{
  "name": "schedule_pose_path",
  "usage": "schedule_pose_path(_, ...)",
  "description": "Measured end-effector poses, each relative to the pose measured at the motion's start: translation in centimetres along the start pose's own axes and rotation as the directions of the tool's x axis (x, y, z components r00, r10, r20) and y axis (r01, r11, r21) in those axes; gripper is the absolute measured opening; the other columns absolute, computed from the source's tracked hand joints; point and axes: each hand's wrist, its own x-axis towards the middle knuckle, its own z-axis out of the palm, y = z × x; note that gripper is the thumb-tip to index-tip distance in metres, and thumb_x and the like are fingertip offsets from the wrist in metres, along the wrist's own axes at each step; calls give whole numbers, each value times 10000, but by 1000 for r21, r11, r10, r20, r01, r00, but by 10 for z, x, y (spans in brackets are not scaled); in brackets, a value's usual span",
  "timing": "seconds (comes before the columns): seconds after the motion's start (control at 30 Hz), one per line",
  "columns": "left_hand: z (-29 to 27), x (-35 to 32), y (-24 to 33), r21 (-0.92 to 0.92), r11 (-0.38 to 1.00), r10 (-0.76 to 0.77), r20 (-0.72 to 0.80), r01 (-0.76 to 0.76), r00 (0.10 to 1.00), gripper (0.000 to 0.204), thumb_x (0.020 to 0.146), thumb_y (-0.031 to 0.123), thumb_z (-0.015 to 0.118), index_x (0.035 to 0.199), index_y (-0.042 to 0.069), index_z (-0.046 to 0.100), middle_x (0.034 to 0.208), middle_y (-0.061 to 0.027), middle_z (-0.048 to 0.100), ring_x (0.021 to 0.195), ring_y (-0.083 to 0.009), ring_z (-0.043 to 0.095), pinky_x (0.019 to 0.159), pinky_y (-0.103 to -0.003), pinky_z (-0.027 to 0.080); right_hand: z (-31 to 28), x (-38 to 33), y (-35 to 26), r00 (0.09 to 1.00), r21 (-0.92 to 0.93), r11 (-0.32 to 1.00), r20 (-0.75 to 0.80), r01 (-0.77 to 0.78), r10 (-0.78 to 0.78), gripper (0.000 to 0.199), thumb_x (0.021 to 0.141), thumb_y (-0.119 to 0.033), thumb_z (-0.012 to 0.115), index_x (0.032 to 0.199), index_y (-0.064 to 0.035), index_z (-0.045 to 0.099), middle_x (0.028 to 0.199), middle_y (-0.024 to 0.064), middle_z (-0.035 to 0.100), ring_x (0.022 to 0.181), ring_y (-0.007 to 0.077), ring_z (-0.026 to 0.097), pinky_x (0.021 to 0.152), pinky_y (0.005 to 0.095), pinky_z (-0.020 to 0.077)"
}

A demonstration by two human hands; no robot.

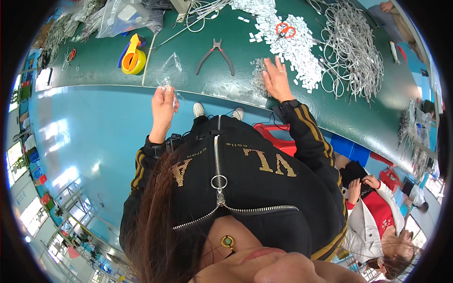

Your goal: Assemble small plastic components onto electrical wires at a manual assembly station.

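Observation:
At the table's near edge my left hand point(163, 104) is closed, with the fingers pinched on a crumpled clear plastic bag point(171, 66). Part of the bag stands up above the fingers and a little hangs beside them. My right hand point(277, 82) rests with its fingers stretched out, beside a small heap of tiny clear-grey pieces point(258, 75). Just beyond its fingertips spreads a large pile of small white plastic pieces point(304, 56). Between my hands, farther in, lie diagonal cutters point(216, 52) with dark red handles, their jaws pointing away.
Orange-handled scissors point(285, 31) lie on the white pile. Grey coiled cables point(351, 47) heap up at right. A yellow tape dispenser point(133, 59) stands left on the green table point(188, 85). A red stool point(276, 137) is below the edge; another person point(377, 212) sits at lower right.

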Motion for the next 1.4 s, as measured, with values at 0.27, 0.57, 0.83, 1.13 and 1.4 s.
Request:
schedule_pose_path(0.27, 1, 4, 3, 66, 997, 46, 0, -46, 999, 230, 996, 241, 472, 921, 27, 510, 623, -6, 476, 501, -92, 463, 428, -241, 353, -13, 36, -3, 983, -131, 990, -169, 44, -66, 278, 923, -160, 501, 1164, -40, 571, 1019, 169, 659, 1030, 425, 569, 874, 470, 465)
schedule_pose_path(0.57, -15, 4, -29, -35, 997, 64, -54, -65, 997, 173, 977, 182, 480, 855, 61, 459, 587, -7, 455, 444, -81, 437, 370, -240, 348, -8, 125, 26, 786, -149, 774, -47, -616, 617, 419, 835, -370, 577, 863, 44, 641, 876, 284, 649, 853, 447, 632, 767, 515, 504)
schedule_pose_path(0.83, -14, 9, -13, 0, 997, 72, -49, -72, 996, 179, 982, 170, 467, 849, 52, 450, 597, -17, 469, 451, -89, 460, 381, -235, 354, 21, 118, 106, 903, -258, 877, -259, -406, 342, 231, 826, -209, 534, 735, -5, 594, 685, 230, 604, 680, 407, 610, 588, 519, 456)
schedule_pose_path(1.13, -5, 26, -18, 19, 996, 93, 15, -93, 996, 206, 992, 201, 469, 855, 47, 459, 602, -18, 475, 462, -94, 474, 384, -238, 359, -149, 104, -81, 850, 906, 299, 110, -298, 514, 141, 894, -168, 619, 862, -30, 615, 623, -10, 531, 426, 46, 380, 381, 198, 267)
schedule_pose_path(1.4, -2, 33, -23, -14, 996, 88, 12, -88, 996, 196, 989, 200, 473, 867, 48, 462, 607, -17, 474, 467, -89, 473, 385, -229, 357, -400, 163, -155, 784, 570, 818, -472, -80, 405, 159, 898, -188, 611, 820, -50, 601, 573, -56, 441, 424, 29, 333, 383, 201, 209)
